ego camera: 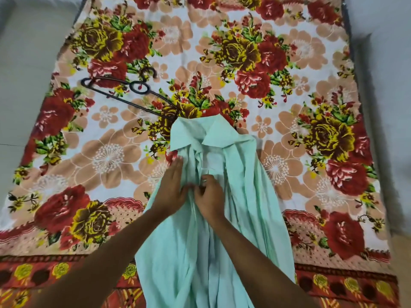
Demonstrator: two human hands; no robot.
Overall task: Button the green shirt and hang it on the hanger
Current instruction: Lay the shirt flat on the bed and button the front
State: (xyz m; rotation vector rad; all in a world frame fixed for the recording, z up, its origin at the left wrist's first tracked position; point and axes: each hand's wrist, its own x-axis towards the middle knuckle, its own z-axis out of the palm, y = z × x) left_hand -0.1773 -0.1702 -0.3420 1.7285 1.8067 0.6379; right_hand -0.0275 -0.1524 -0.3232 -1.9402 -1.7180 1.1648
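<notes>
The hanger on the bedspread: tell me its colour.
Black, or very dark. The hanger shows in the head view, lying up-left of the green shirt.

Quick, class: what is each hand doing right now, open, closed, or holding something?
Left hand: fingers straight, resting flat on the green shirt.
Right hand: fingers curled, pinching the shirt's front edge.

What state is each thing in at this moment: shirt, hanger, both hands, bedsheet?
green shirt: lying collar-away on the bedsheet, rumpled, front still open near the collar
hanger: bare, lying flat beyond the shirt's collar, to its left
left hand: fingers straight, pressing the shirt front
right hand: fingers curled, pinching the placket
floral bedsheet: spread flat
</notes>
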